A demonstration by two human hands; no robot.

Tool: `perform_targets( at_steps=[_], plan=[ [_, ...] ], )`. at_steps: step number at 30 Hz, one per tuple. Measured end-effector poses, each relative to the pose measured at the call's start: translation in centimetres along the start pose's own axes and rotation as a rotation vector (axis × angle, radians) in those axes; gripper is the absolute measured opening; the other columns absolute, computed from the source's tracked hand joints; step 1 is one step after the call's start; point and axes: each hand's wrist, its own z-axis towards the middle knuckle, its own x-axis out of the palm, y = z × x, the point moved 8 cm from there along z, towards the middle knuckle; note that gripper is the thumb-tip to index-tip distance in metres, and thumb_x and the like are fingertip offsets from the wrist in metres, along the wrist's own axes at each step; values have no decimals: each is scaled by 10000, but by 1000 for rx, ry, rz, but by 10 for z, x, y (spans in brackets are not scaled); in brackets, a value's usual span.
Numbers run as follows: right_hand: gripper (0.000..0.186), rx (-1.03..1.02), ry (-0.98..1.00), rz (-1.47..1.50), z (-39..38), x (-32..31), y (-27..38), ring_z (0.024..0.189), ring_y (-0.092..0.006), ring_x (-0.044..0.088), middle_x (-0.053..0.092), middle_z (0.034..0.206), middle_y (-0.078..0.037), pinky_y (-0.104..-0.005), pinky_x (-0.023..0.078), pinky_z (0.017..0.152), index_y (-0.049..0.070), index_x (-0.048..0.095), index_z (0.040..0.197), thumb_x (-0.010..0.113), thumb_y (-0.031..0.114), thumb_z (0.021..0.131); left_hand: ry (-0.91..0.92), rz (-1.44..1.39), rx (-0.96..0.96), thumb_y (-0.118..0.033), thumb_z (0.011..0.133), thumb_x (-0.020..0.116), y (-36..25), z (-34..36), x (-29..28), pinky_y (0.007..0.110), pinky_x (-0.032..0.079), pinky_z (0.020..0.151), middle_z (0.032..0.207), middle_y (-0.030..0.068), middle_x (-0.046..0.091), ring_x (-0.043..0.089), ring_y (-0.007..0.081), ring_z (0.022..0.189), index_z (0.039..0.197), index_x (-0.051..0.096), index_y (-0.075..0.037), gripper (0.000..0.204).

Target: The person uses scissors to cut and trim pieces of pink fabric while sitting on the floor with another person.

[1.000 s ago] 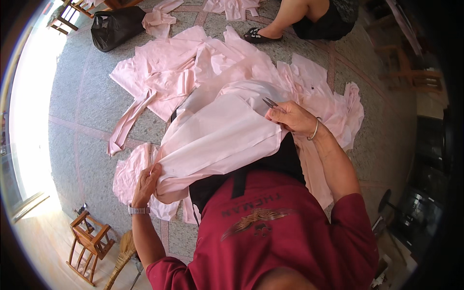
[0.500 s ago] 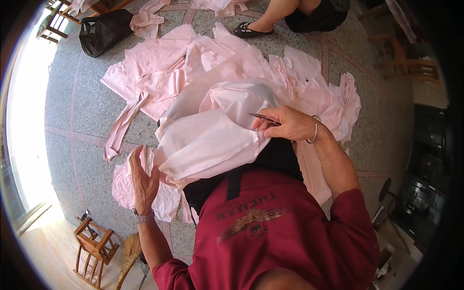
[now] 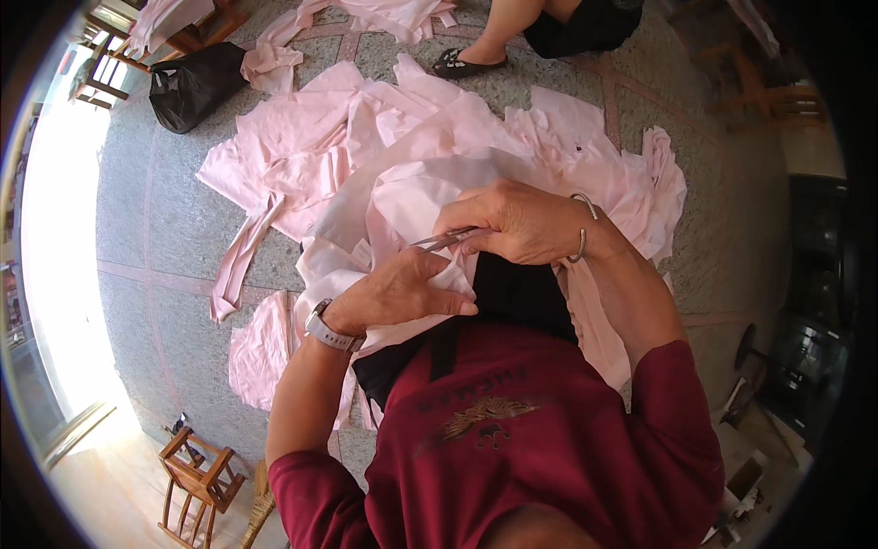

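Observation:
Pale pink cloth (image 3: pixel 402 197) lies across my lap in loose folds. Pinched in the fingers of my right hand (image 3: pixel 517 222) is a pair of small dark metal thread snips (image 3: pixel 446 239), its blades pointing left. My left hand (image 3: pixel 398 291) grips the cloth's near edge, thumb stretched along it toward the right. The snips' tips are close to the left hand's fingers, over the cloth. Part of the left fingers is hidden behind the hand and fabric.
A large heap of pink garments (image 3: pixel 302 151) spreads over the stone floor ahead. Another person's foot in a black shoe (image 3: pixel 468 64) rests beyond it. A black plastic bag (image 3: pixel 197 87) stands far left; a small wooden chair (image 3: pixel 197 471) and a straw broom (image 3: pixel 261 503) are near left.
My left hand has come in from the left side to grip the cloth's edge beside the snips. My right hand has shifted left and up slightly with the snips.

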Motion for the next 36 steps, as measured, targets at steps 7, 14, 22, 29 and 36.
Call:
perform_targets(
  at_steps=[7,14,22,29,36],
  plan=[
    [213,-273,52,35,62,23,27,870,-335,654,683,918,-161,-387,500,771,24,659,1021,645,161,859,-339,-692,24,-222,892,721,1,-27,16,334,517,849,1006,76,693,647,188,961,1108,645,-4,316],
    [313,56,-539,269,15,-31,-14,674,-149,599,637,777,-83,-268,478,610,-34,624,1074,552,262,1003,-622,-1328,81,-250,1019,520,40,-37,25,364,491,980,1228,126,609,603,229,1135,1325,480,13,405],
    [265,310,-360,758,-50,73,0,475,-58,467,604,733,-49,-212,381,448,-28,559,1067,422,198,1050,-547,-1508,203,-319,1036,465,25,-26,30,400,464,1017,1283,168,577,579,269,1177,1352,440,34,475],
    [265,382,-399,664,-54,82,-14,422,-56,455,594,652,-49,-212,360,399,-18,580,1049,440,207,1046,-528,-1543,231,-365,1036,451,16,-23,35,399,480,950,1193,164,605,605,265,1059,1316,468,49,499],
    [247,403,-381,640,-51,84,-13,422,-67,462,578,626,-46,-237,361,384,-42,585,1036,462,172,1031,-462,-1593,227,-461,1024,422,14,-19,40,382,487,801,1043,142,606,596,256,894,1287,495,53,582]
  ],
)
